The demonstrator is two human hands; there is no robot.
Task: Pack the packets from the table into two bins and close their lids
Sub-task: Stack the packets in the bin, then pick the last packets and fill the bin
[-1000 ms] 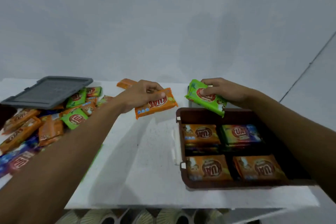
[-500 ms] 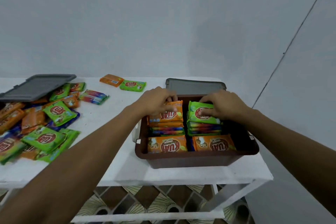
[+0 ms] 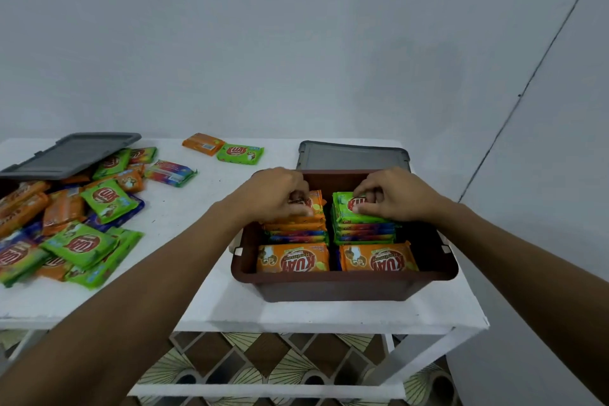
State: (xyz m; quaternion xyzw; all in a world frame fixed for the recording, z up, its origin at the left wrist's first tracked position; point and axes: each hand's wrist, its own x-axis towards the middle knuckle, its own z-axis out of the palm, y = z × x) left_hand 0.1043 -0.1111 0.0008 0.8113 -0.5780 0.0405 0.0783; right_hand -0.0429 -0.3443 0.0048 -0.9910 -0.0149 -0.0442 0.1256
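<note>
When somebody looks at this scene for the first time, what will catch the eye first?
First, the brown bin at the right end of the table, where the left hand holds an orange packet and the right hand a green packet on top of the two rear stacks. Next, the bright heap of loose packets on the left, beside a grey lid.

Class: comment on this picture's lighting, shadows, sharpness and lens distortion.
Head view: soft, even light, no glare on the white table; head view: only a faint shadow beside the brown bin; head view: wide-angle stretch on the forearms, leaning wall seam; head view: front orange packets' print sharp.
</note>
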